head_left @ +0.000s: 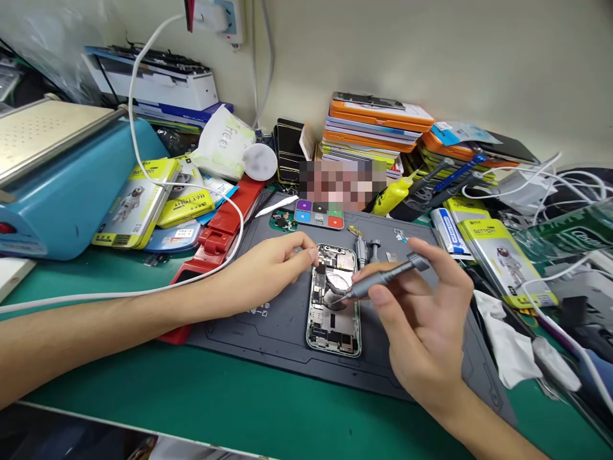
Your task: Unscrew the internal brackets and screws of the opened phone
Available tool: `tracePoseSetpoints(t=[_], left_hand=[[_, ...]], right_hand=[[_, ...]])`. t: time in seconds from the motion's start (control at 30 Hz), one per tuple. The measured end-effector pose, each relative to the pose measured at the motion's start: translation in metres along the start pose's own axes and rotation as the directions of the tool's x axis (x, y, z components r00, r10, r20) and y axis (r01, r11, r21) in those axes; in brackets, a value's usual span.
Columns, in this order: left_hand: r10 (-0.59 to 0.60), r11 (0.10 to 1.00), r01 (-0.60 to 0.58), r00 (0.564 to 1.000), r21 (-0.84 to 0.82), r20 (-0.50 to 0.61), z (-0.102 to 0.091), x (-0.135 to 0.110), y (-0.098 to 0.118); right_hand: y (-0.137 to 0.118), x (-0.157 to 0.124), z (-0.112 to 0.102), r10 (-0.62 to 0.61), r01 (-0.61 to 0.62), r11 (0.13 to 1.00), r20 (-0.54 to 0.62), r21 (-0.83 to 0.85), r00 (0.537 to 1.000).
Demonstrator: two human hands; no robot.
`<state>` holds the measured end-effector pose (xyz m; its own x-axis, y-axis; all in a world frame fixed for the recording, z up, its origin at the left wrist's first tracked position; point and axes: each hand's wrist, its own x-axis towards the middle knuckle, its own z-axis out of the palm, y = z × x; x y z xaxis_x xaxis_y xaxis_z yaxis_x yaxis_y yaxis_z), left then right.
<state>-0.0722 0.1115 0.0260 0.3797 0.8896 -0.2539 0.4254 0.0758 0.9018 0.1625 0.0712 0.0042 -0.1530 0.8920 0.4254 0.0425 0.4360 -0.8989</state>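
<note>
Green bench top (191, 396) runs wall to wall and is crowded along its far edge: a big blue box-shaped machine (71, 191) at the far left, a stack of flat orange and white boxes (373, 124) against the back wall. At centre lies a dark grey rubber work mat (268, 319). On it, lying flat with its long side running near to far, is the opened silver-framed phone (334, 306), insides showing. The mat stops it sliding, I'd say.

Left hand (268, 268) comes in from the left, fingers drawn together, tips against the phone's far left corner. It looks like bracing, though I can't tell if they nip the frame or just press on it.

Right hand (426, 319) comes from the near right, thumb and fingers pinched round a slim grey metal screwdriver (383, 278), with the index finger hooked over its far end, probably for downward push. The shaft slants down to the left. Its tip sits on the phone's middle, just right of the left fingertips and apart from them.
</note>
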Motion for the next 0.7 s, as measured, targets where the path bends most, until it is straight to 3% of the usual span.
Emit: tracePoseSetpoints(t=[0.13, 0.2, 0.37, 0.57, 0.7], left_hand=[[0.101, 0.971, -0.11, 0.993, 0.211, 0.056, -0.002, 0.003, 0.001], [0.146, 0.932, -0.177, 0.982, 0.317, 0.118, -0.002, 0.004, 0.001], [0.168, 0.887, -0.201, 0.979, 0.416, 0.113, 0.001, 0.006, 0.001], [0.195, 0.866, -0.247, 0.967, 0.434, 0.161, 0.0, 0.005, -0.001], [0.234, 0.871, -0.333, 0.928, 0.361, 0.289, -0.006, 0.003, -0.001]], right_hand=[[0.005, -0.007, -0.001, -0.234, 0.256, 0.953, 0.141, -0.161, 0.962], [0.008, -0.011, -0.003, -0.284, 0.324, 0.927, 0.214, -0.186, 0.935], [0.011, -0.016, -0.003, -0.294, 0.357, 0.915, 0.294, -0.189, 0.91], [0.006, -0.012, 0.0, -0.289, 0.335, 0.923, 0.233, -0.191, 0.929], [0.003, -0.008, 0.0, -0.257, 0.283, 0.946, 0.162, -0.162, 0.953]])
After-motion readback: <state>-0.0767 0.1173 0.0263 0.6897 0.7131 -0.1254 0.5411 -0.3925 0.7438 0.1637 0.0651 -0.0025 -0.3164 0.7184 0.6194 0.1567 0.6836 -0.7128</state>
